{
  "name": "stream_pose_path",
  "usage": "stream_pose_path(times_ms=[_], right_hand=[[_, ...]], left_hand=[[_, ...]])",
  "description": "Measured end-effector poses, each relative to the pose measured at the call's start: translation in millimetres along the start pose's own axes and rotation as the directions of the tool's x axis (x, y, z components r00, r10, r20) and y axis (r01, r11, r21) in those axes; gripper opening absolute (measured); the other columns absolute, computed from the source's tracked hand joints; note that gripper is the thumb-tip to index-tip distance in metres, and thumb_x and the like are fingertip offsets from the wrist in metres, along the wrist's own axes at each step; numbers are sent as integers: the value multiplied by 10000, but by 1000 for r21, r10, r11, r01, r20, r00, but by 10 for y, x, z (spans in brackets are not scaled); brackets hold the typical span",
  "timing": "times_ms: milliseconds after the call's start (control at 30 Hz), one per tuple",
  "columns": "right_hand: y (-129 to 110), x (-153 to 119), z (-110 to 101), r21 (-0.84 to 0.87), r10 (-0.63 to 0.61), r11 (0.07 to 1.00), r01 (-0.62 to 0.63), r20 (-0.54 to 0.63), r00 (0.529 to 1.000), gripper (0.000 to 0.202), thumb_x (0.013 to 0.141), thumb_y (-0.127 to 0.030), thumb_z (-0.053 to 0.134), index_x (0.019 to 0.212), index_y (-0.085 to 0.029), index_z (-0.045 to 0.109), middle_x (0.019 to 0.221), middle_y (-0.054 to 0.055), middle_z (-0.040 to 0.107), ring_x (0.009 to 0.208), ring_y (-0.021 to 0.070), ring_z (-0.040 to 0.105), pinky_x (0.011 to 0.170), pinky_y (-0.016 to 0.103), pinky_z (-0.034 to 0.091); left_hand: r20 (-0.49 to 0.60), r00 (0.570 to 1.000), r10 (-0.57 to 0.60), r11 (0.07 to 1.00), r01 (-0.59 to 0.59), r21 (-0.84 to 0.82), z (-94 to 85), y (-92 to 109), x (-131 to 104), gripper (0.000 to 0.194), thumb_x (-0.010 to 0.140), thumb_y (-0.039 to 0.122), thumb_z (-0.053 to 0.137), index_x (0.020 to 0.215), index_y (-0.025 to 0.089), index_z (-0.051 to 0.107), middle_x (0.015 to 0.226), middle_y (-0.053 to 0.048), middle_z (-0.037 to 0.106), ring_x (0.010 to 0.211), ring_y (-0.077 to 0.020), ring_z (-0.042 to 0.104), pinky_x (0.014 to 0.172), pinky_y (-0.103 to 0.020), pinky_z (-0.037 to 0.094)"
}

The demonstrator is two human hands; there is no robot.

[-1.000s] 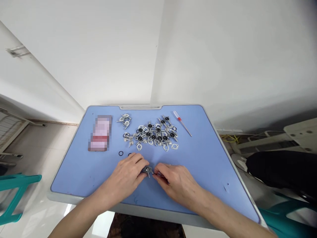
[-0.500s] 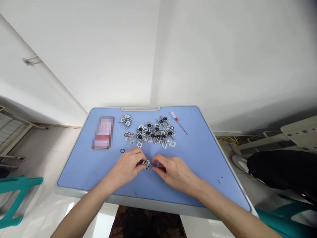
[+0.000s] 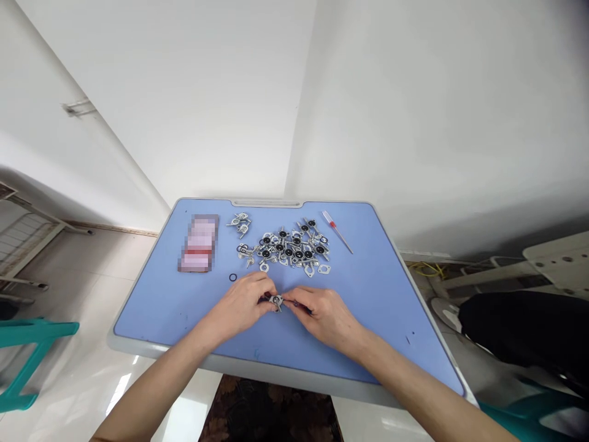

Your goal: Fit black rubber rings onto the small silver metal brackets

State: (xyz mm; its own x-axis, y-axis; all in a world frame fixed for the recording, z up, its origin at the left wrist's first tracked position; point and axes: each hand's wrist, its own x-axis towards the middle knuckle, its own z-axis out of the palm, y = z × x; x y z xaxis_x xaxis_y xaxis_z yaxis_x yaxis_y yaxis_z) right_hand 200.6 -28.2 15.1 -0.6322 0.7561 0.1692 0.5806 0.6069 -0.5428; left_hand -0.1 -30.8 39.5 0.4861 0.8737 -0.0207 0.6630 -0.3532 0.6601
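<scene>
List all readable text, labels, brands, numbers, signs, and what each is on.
No readable text.
Pixelated rectangular item: blocked out, unreadable.
Loose metal parts, held metal part: any markings too small to read.
Screwdriver: no legible lettering.
Blue tabletop: small marks, none legible as writing.

Left hand (image 3: 248,301) partly covers the metal fitting (image 3: 277,301). Right hand (image 3: 324,312) mostly hides the slim item (image 3: 299,304) it pinches, can't ID. Slab (image 3: 199,242) on left of desk (image 3: 368,325) is pixelated, unreadable. Pile (image 3: 289,252) overlaps, no reliable count. Near-right specks (image 3: 407,339) too small to tell. Forearms (image 3: 154,383) cut by bottom edge, left teal stool (image 3: 27,331) by left edge, black object (image 3: 519,319) by right.
</scene>
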Motion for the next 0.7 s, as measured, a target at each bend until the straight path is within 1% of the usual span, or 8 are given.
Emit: stream_pose_path(times_ms=[100,200,333,500,700], right_hand=[[18,-11,22,-80,-63,995,61,-21,998,224,910,-136,451,939,-183,669,786,29,682,661,123,615,577,218,397],[15,-24,32,-145,-112,984,105,-37,993,214,919,-162,447,946,-169,660,765,35,673,644,129,611,564,234,384],[-6,-24,13,-169,-89,982,86,-8,996,166,912,-209,477,976,-164,624,822,38,684,670,140,627,567,244,387],[-17,-11,-49,-139,-60,988,60,4,998,197,893,-201,489,1071,-156,561,868,47,693,673,139,626,596,247,408],[9,-6,-113,-116,-84,990,86,28,996,189,875,-271,525,1026,-159,544,732,16,645,616,133,584,577,244,400]], left_hand=[[0,1000,-4,1000,4,-18,9,-7,8,68,810,123,588,813,179,627,804,7,566,773,-139,533,674,-246,411],[3,1000,-7,1000,8,-20,4,0,9,84,811,115,574,812,178,630,795,8,564,750,-134,532,658,-242,410],[2,1000,-3,1000,3,17,-10,13,7,61,817,133,571,811,178,612,780,10,561,755,-141,533,644,-242,399],[6,1000,12,999,-12,52,-13,10,9,42,822,159,571,812,178,606,787,5,562,767,-149,535,658,-248,399],[-5,999,37,997,-37,72,-35,27,-5,75,795,141,562,840,177,609,792,4,561,766,-151,533,661,-252,404]])
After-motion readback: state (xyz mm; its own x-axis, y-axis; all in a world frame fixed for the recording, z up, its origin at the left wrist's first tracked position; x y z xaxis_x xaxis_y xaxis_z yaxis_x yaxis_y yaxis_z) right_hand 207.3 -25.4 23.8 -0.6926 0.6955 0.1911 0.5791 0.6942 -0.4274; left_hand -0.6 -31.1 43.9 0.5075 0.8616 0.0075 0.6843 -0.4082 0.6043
